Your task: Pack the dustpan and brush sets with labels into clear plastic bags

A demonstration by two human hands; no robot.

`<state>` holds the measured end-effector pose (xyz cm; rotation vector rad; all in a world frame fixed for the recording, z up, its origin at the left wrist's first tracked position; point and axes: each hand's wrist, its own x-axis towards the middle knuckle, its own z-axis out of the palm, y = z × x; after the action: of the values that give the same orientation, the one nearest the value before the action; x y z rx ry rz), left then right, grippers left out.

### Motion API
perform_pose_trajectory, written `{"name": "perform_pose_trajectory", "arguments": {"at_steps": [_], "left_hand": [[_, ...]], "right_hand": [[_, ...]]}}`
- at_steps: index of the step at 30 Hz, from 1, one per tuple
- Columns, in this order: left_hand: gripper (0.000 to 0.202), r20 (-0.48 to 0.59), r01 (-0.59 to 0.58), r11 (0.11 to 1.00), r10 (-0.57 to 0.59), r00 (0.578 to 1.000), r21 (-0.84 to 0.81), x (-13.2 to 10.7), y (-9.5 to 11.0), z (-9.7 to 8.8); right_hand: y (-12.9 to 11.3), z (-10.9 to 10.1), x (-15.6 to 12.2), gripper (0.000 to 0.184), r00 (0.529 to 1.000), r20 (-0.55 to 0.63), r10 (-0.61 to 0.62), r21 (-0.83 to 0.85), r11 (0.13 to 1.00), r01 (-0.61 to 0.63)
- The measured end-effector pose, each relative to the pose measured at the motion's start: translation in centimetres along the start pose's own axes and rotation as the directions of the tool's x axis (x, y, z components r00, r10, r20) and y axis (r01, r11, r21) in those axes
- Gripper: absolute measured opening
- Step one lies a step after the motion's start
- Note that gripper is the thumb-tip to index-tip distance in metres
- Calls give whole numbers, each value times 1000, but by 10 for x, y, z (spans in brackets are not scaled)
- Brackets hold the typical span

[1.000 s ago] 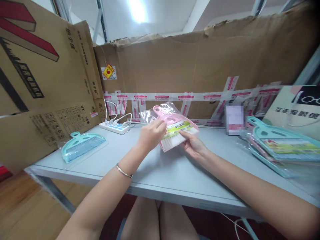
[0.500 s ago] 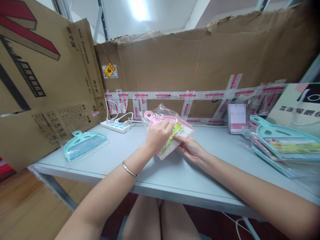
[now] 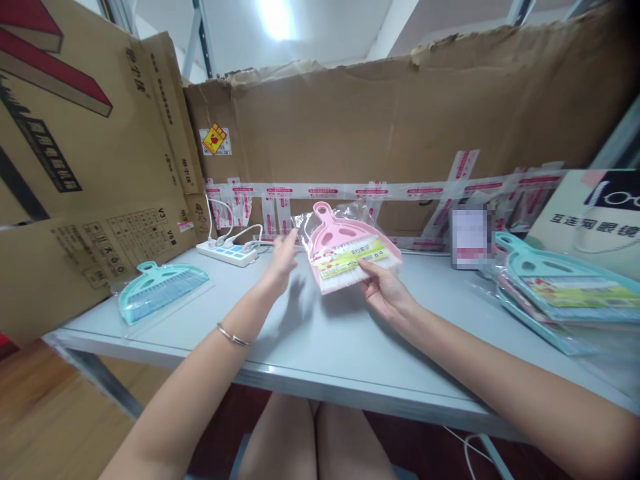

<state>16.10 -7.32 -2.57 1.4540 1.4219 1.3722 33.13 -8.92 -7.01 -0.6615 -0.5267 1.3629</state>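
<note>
A pink dustpan [image 3: 345, 230] with a white-bristled brush and a yellow-green label hangs tilted above the table, handle pointing up and back. Clear plastic wrap shows around its upper edges. My right hand [image 3: 387, 290] pinches its lower right edge, thumb over the label and the other fingers behind. To the left of the dustpan, my left hand [image 3: 283, 263] is apart from it, holding nothing, fingers stretched and slightly smeared by motion. A bracelet sits on the left wrist.
On the grey table [image 3: 300, 347], a wrapped turquoise dustpan and brush [image 3: 163, 290] lies at left. Several wrapped dustpans [image 3: 565, 287] are stacked at right. A white power strip [image 3: 227, 252] with plugged cables stands by the cardboard wall [image 3: 340, 133]. A blurred-out upright item [image 3: 470, 237] is at back right.
My left hand has let go of the pink dustpan and moved left. The dustpan has turned so its label and handle face me more fully, still in my right hand.
</note>
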Motion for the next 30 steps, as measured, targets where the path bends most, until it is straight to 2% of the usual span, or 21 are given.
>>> {"name": "perform_pose_trajectory", "arguments": {"at_steps": [1,3,6,9,11,16,18,20,22,23,25,26,27,28,30], "left_hand": [[43,143,140,984,-123,982,-109,1,-2,1],[43,348,285,930,-193,917,-234,-3,-7,3],[32,474,351,900,-198,858,-260,-15,-15,-1],[28,620,439,874,-227,751,-211,-27,-21,-9],[30,661,448,862,-195,724,-236,-31,-25,-12],[31,639,360,875,-79,765,-323,-36,-33,-6],[27,611,347,880,-86,787,-323,-36,-33,-3],[22,564,378,863,-138,814,-334,-34,-31,-4],[18,503,425,832,-213,838,-356,-31,-27,-7],[16,472,447,815,-250,845,-369,-30,-25,-9],[13,424,477,779,-302,854,-407,-26,-23,-14],[13,404,484,763,-318,858,-429,-24,-22,-15],[12,389,486,749,-325,862,-451,-22,-22,-17],[12,379,485,737,-328,865,-470,-21,-22,-18],[10,367,482,722,-328,870,-497,-19,-21,-20]], "right_hand": [[1,0,0,30,1000,13,-5,-1,1000,5],[1,-1,-1,29,1000,19,-3,4,1000,3],[1,-1,-2,27,1000,-24,4,22,1000,-3],[2,-1,-3,26,999,-46,-1,22,1000,2],[4,-1,-4,26,999,-32,2,16,1000,-2],[9,2,-7,24,1000,-17,-1,-23,1000,0],[6,3,-8,22,1000,1,17,-58,998,-17],[-1,3,-7,20,993,57,103,-143,985,-94],[-14,1,-6,19,957,160,240,-277,942,-190],[-22,-1,-4,20,924,222,312,-353,909,-222],[-40,-6,-1,23,853,305,423,-513,828,-227],[-48,-9,1,23,834,308,458,-601,773,-203],[-56,-11,4,22,837,287,466,-689,707,-157],[-62,-14,7,22,868,245,431,-768,633,-97],[-68,-17,12,31,959,171,226,-861,508,34]]}}
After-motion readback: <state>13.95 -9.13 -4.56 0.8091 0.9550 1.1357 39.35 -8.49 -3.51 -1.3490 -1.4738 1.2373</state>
